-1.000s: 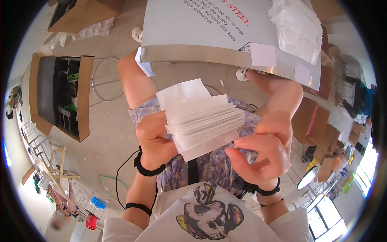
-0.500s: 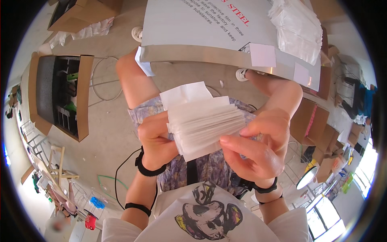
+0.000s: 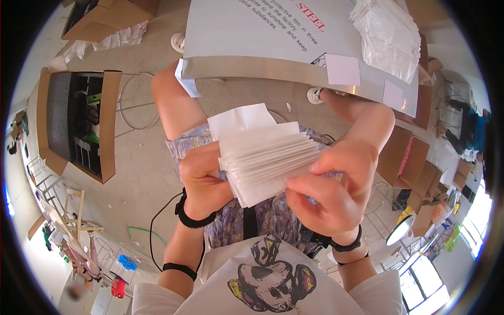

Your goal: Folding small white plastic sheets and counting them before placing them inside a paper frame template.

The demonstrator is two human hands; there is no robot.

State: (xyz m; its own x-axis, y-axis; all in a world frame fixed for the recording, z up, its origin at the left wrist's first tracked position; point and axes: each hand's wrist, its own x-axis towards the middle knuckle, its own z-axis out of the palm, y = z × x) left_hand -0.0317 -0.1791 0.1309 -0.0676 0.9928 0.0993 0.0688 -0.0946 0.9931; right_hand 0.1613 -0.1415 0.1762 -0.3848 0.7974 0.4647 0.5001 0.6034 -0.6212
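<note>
Above my lap is a fanned stack of thin white packets or folded sheets (image 3: 265, 160); their exact kind cannot be made out. My left hand (image 3: 202, 181) is closed around the stack's left side, with the fingertips hidden beneath it. At the opposite edge, the thumb and forefinger of my right hand (image 3: 336, 186) pinch the stack's right corner, the other fingers curled. A larger white sheet (image 3: 242, 119) sticks out past the far side of the stack.
Ahead stands a metal-edged table (image 3: 252, 39) covered in printed film. On its right lie a pile of clear plastic bags (image 3: 386, 39) and a pale square slip (image 3: 343, 70). An open cardboard box (image 3: 107, 126) with dark foam is at left; more boxes (image 3: 401, 157) stand at right.
The stack's edges are spread slightly wider near my right fingers. My right hand has shifted a little; my left hand keeps its hold.
</note>
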